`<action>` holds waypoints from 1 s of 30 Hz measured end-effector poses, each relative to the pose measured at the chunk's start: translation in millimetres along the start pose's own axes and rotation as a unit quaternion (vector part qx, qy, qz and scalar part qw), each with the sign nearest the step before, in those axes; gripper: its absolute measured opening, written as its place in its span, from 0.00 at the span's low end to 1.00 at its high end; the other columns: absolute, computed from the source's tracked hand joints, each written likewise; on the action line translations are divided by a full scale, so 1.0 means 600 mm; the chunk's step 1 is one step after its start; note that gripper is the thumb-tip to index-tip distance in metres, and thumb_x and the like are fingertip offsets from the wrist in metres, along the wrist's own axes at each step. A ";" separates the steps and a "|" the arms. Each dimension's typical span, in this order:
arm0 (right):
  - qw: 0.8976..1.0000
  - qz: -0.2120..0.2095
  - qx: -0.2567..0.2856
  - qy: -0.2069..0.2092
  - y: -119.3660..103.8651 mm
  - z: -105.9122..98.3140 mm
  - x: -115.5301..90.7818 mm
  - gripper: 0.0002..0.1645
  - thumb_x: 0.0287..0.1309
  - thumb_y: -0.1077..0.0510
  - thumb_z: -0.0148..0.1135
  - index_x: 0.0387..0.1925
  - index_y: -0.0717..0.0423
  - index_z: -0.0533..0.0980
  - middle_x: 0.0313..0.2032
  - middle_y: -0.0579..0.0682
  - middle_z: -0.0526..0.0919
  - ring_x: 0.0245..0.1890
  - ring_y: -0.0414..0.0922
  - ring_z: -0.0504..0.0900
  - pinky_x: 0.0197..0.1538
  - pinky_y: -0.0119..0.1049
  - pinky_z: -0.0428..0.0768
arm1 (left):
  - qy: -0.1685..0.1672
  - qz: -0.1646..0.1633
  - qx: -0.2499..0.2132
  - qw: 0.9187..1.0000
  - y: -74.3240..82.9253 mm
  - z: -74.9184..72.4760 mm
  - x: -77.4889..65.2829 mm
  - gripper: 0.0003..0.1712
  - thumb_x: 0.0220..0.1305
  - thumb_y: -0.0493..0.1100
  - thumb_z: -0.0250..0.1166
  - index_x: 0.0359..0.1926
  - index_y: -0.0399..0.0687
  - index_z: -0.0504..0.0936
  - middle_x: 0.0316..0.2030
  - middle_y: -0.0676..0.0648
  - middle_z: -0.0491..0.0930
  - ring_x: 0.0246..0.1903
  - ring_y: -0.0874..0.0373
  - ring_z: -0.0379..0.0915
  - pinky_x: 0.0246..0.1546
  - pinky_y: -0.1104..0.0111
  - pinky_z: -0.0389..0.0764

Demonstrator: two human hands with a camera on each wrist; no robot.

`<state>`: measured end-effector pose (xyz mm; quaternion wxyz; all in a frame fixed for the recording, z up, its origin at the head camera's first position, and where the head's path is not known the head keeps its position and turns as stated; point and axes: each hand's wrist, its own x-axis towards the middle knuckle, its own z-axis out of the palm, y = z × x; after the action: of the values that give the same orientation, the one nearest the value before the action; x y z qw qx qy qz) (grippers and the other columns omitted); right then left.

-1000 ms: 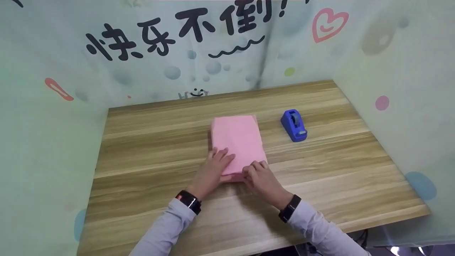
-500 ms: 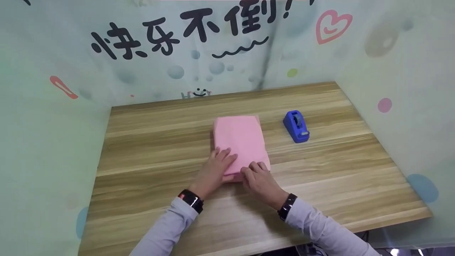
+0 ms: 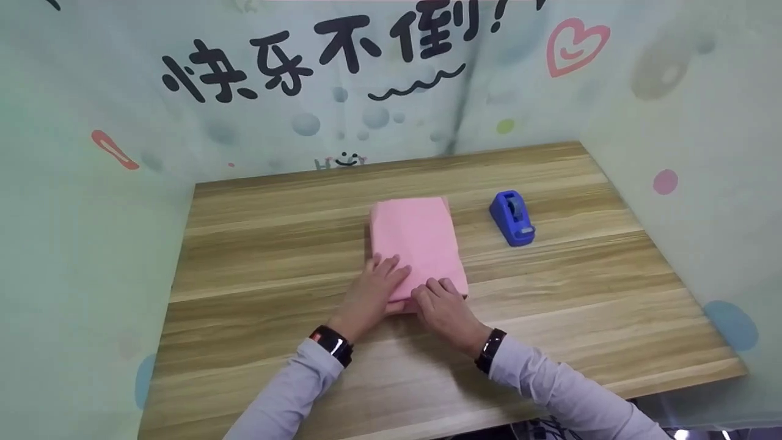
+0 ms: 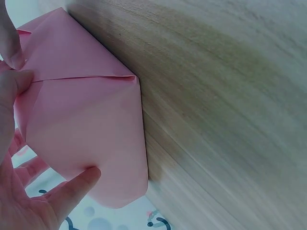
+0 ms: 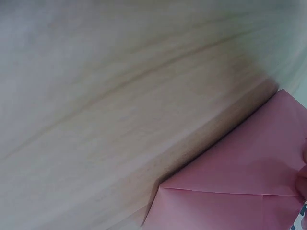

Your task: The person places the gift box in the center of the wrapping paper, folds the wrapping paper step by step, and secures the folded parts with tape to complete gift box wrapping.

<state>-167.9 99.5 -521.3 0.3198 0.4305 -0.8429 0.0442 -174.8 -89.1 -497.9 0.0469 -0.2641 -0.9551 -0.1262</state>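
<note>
Head view, left fingers point(image 3: 387, 267) spread on pink package point(image 3: 418, 235), right fingers point(image 3: 435, 289) curled, gripping its near edge

Big black Chinese words point(image 3: 352, 56) are running along the back wall point(image 3: 256, 131), saying "快乐不倒", and a black "!" point(image 3: 500, 14) is coming right after them, with one more black mark getting cut off by the top edge. Under the words, a black wavy line point(image 3: 417, 86) is wiggling, and lower down a small grey "H" point(image 3: 321, 165) is standing beside a smiley face point(image 3: 346, 162). On the same wall, a pink heart point(image 3: 572, 55) is smiling too.
</note>
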 end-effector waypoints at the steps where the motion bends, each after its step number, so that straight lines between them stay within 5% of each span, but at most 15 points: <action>1: 1.000 0.001 -0.001 0.002 0.001 -0.001 0.000 0.08 0.51 0.62 0.56 0.35 0.57 0.68 0.28 0.47 0.72 0.30 0.46 0.69 0.35 0.36 0.66 | -0.002 -0.001 -0.005 1.000 0.001 0.000 0.000 0.38 0.55 0.63 0.61 0.64 0.51 0.68 0.65 0.41 0.64 0.64 0.36 0.57 0.58 0.49 0.69; 10: 1.000 0.021 -0.014 0.008 0.014 -0.018 0.009 0.12 0.45 0.62 0.61 0.32 0.57 0.68 0.26 0.48 0.70 0.28 0.47 0.68 0.32 0.37 0.65 | -0.005 0.003 -0.002 1.000 0.001 -0.004 0.000 0.38 0.56 0.62 0.61 0.64 0.50 0.67 0.65 0.41 0.63 0.64 0.36 0.57 0.60 0.49 0.67; 19: 0.994 -0.002 0.106 0.008 0.020 -0.029 -0.002 0.11 0.47 0.66 0.61 0.32 0.57 0.68 0.23 0.45 0.72 0.27 0.44 0.67 0.32 0.35 0.62 | 0.020 0.017 0.004 1.000 -0.002 0.004 0.003 0.37 0.55 0.61 0.62 0.61 0.48 0.70 0.63 0.39 0.66 0.61 0.33 0.60 0.57 0.47 0.70; 30: 0.999 0.019 0.049 -0.001 0.009 -0.020 0.007 0.09 0.47 0.64 0.59 0.31 0.57 0.68 0.23 0.45 0.72 0.27 0.46 0.67 0.31 0.36 0.62 | 0.026 0.017 0.017 0.999 -0.002 0.006 0.001 0.37 0.55 0.62 0.61 0.61 0.49 0.70 0.63 0.40 0.67 0.61 0.34 0.61 0.57 0.49 0.71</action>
<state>-167.7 104.4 -508.2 0.2968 0.4295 -0.8480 0.0913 -176.2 -88.9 -501.6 0.0781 -0.2761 -0.9510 -0.1154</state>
